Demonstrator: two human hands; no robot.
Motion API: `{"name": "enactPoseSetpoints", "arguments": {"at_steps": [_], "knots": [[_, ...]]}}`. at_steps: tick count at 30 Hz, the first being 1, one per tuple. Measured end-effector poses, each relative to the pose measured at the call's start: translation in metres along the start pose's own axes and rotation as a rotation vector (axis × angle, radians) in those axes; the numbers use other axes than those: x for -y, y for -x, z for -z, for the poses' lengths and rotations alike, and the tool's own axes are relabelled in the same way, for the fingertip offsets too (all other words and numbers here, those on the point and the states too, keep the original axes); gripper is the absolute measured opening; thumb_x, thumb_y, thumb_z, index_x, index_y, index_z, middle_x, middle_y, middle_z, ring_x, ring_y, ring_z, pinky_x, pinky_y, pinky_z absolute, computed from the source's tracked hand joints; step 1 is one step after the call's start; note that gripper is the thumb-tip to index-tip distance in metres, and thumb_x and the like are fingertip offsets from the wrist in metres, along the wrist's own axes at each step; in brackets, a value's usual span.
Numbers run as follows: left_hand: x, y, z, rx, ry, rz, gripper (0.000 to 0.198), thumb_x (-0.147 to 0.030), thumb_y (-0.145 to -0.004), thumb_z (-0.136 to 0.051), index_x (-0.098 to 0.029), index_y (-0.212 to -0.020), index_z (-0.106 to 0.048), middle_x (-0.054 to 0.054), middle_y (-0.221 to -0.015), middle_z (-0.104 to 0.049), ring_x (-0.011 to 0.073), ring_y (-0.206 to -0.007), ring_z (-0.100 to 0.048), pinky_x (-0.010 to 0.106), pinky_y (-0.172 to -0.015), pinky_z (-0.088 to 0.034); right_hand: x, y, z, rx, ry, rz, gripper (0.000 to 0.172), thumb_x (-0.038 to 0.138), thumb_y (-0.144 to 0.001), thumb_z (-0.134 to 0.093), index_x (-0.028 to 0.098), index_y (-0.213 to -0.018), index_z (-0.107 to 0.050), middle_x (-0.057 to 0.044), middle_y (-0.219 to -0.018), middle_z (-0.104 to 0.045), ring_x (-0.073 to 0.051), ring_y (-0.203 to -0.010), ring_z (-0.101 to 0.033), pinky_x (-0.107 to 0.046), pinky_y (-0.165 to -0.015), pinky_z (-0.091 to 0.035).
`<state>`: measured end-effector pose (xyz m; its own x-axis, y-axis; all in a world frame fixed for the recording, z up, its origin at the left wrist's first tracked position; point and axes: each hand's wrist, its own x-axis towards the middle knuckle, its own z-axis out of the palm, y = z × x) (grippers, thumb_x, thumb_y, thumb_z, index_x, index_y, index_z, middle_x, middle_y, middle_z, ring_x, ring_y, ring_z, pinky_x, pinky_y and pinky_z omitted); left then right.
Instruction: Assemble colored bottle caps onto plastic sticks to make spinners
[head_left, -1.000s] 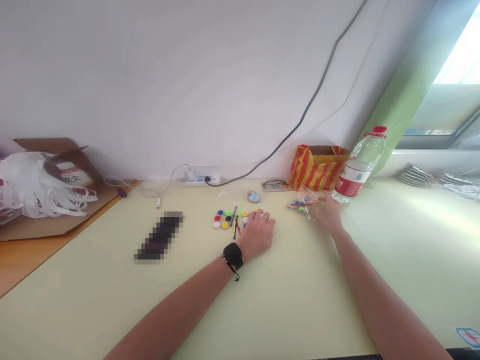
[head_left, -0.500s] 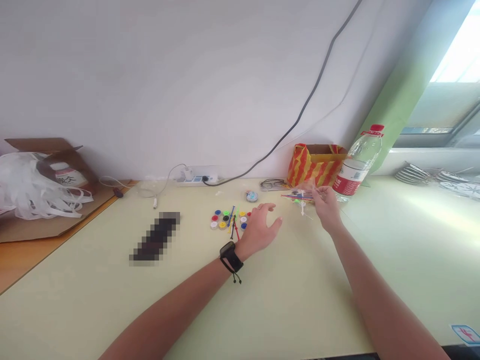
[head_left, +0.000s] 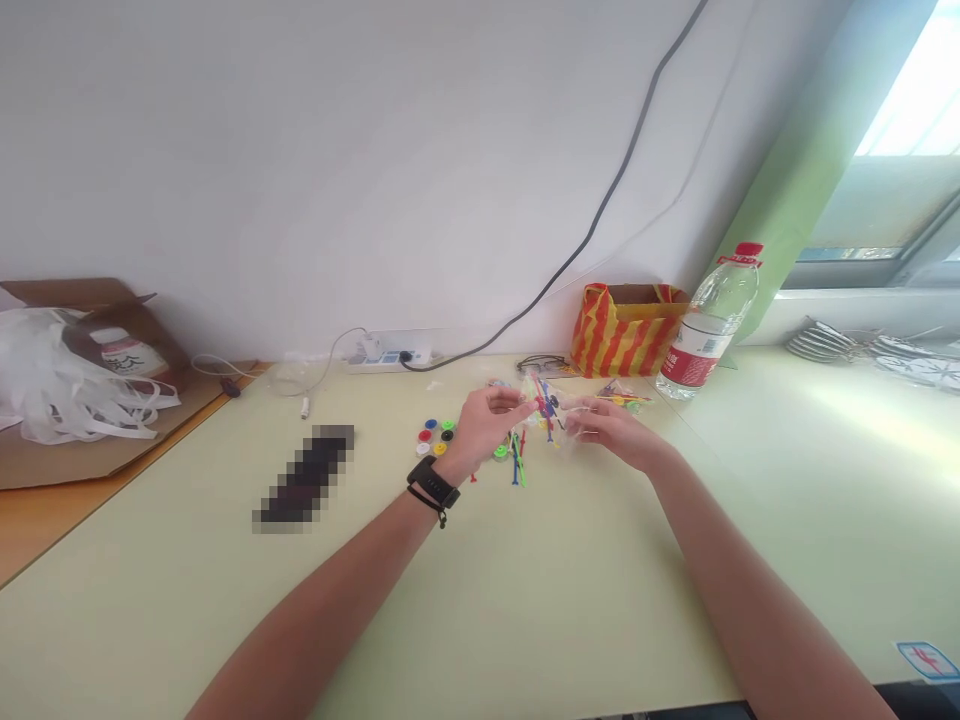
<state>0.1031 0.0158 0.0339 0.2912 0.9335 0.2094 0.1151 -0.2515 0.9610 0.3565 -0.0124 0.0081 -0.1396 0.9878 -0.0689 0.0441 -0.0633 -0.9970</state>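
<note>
Near: table [head_left: 570, 610], loose coloured sticks [head_left: 515, 466] and discs [head_left: 440, 449] apparently already out | mid: clear bag [head_left: 549, 408], pieces left inside, left hand [head_left: 480, 430] pinching its left side, right hand [head_left: 616, 432] its right | far right: second bag [head_left: 626, 398], pieces inside, near bottle [head_left: 705, 335]

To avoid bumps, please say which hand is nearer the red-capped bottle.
Right: the right hand is left of and in front of the bottle; the left hand, farther left.

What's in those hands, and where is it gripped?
A clear plastic bag with colourful pieces: left hand pinching its left side, right hand its right.
</note>
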Motion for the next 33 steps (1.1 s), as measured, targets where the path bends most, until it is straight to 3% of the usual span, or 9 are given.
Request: {"name": "enactPoseSetpoints", "arguments": {"at_steps": [4,7,15,17,21,25,29,31,33], "knots": [[-0.007,-0.007,-0.012,-0.044,-0.197,-0.128,0.023,-0.043,-0.082,-0.078,-0.02,-0.088,-0.08,0.007,-0.092,-0.079,0.0208,-0.078,-0.072,0.034,-0.074,-0.057,-0.005,0.001,0.012,-0.015,0.012,-0.026,0.048,0.034,-0.077,-0.078,0.023,-0.123,-0.068,-0.009,-0.103,-0.077,-0.026,-0.099,-0.072,-0.042,-0.09,-0.058],[-0.016,-0.019,-0.028,-0.064,-0.253,-0.207,0.014,-0.032,-0.085,-0.074,-0.02,-0.086,-0.081,0.006,-0.091,-0.08,0.0205,-0.078,-0.072,0.034,-0.076,-0.057,-0.011,-0.001,0.022,-0.063,-0.002,-0.015,0.045,0.032,-0.076,-0.076,0.022,-0.12,-0.069,-0.01,-0.108,-0.077,-0.026,-0.104,-0.072,-0.041,-0.092,-0.058],[-0.055,-0.044,-0.058,0.161,-0.16,-0.436,0.012,-0.028,-0.089,-0.068,-0.019,-0.087,-0.076,0.005,-0.093,-0.079,0.0178,-0.084,-0.072,0.029,-0.079,-0.055,-0.025,-0.013,0.042,-0.282,0.076,0.066,0.026,0.029,-0.079,-0.059,0.022,-0.101,-0.07,-0.009,-0.102,-0.078,-0.027,-0.095,-0.074,-0.042,-0.083,-0.06],[-0.06,-0.045,-0.065,0.122,-0.15,-0.47,0.008,-0.026,-0.089,-0.068,-0.019,-0.09,-0.074,0.004,-0.091,-0.078,0.0166,-0.083,-0.072,0.028,-0.078,-0.055,-0.025,-0.015,0.042,-0.327,0.07,0.088,0.027,0.03,-0.079,-0.056,0.021,-0.1,-0.07,-0.01,-0.098,-0.078,-0.027,-0.09,-0.074,-0.042,-0.079,-0.06],[-0.062,-0.047,-0.071,-0.082,-0.114,-0.496,0.014,-0.024,-0.093,-0.066,-0.023,-0.107,-0.066,0.001,-0.084,-0.073,0.0147,-0.077,-0.07,0.026,-0.074,-0.054,-0.027,-0.017,0.043,-0.446,0.115,0.124,0.025,0.038,-0.084,-0.052,0.022,-0.095,-0.069,-0.01,-0.089,-0.077,-0.027,-0.088,-0.074,-0.04,-0.075,-0.059],[-0.048,-0.062,-0.057,-0.201,-0.167,-0.502,0.013,-0.027,-0.097,-0.059,-0.022,-0.104,-0.069,0.006,-0.102,-0.075,0.0177,-0.088,-0.07,0.029,-0.081,-0.054,-0.026,-0.019,0.046,-0.555,0.276,0.172,0.032,0.048,-0.09,-0.049,0.022,-0.092,-0.068,-0.009,-0.086,-0.075,-0.027,-0.086,-0.072,-0.042,-0.078,-0.056],[-0.016,-0.083,-0.021,-0.179,-0.305,-0.139,0.024,-0.034,-0.094,-0.061,-0.017,-0.103,-0.075,0.011,-0.103,-0.077,0.0205,-0.087,-0.071,0.032,-0.082,-0.055,-0.023,-0.017,0.043,-0.638,0.438,0.223,0.031,0.05,-0.088,-0.055,0.022,-0.085,-0.067,-0.009,-0.089,-0.074,-0.029,-0.091,-0.068,-0.044,-0.085,-0.051],[-0.001,-0.088,0.0,-0.144,-0.358,-0.055,0.029,-0.039,-0.09,-0.065,-0.015,-0.101,-0.076,0.012,-0.103,-0.077,0.0228,-0.086,-0.072,0.034,-0.082,-0.055,-0.021,-0.015,0.037,-0.644,0.6,0.28,0.028,0.048,-0.089,-0.055,0.023,-0.085,-0.067,-0.008,-0.09,-0.074,-0.028,-0.091,-0.067,-0.044,-0.085,-0.049],[0.011,-0.089,0.02,-0.133,-0.436,0.009,0.037,-0.045,-0.088,-0.068,-0.014,-0.107,-0.074,0.014,-0.111,-0.076,0.0268,-0.102,-0.07,0.037,-0.09,-0.053,-0.02,-0.013,0.03,-0.569,0.766,0.355,0.024,0.045,-0.089,-0.057,0.024,-0.087,-0.068,-0.007,-0.092,-0.074,-0.028,-0.094,-0.065,-0.043,-0.087,-0.048]]}}
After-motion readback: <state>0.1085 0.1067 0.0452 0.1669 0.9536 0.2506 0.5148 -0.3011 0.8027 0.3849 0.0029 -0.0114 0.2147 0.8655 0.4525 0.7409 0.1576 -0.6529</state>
